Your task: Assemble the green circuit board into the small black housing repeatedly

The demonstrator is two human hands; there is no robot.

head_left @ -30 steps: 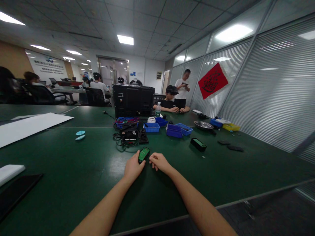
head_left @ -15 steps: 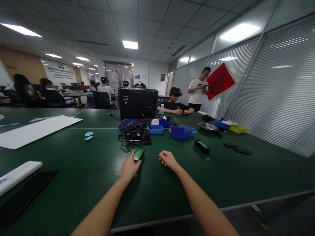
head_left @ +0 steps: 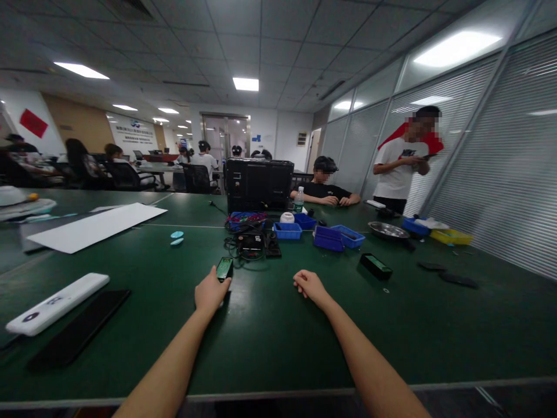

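Note:
My left hand (head_left: 212, 292) is closed around a small black box with a green circuit-board-like top (head_left: 224, 268). The box is near the middle of the green table (head_left: 261, 325), just in front of a heap of cables. My right hand (head_left: 311, 287) rests on the table to the right, its fingers curled in and nothing showing between them. A second black box with a green top (head_left: 376, 266) lies beyond it to the right, untouched, and a small ring (head_left: 386, 290) is on the tabletop close to that box.
Black cables and an adapter (head_left: 252, 241), blue trays (head_left: 287, 231), a baseball (head_left: 287, 217) and a bottle (head_left: 298, 200) stand before a large black case (head_left: 260, 184). A metal bowl (head_left: 389, 230) sits right. A white power strip (head_left: 58, 303) lies left. One person sits opposite; another stands.
The view has turned left, so the table things appear further right. My left hand has carried the black box leftward, away from the cables. My right hand stays curled on the table.

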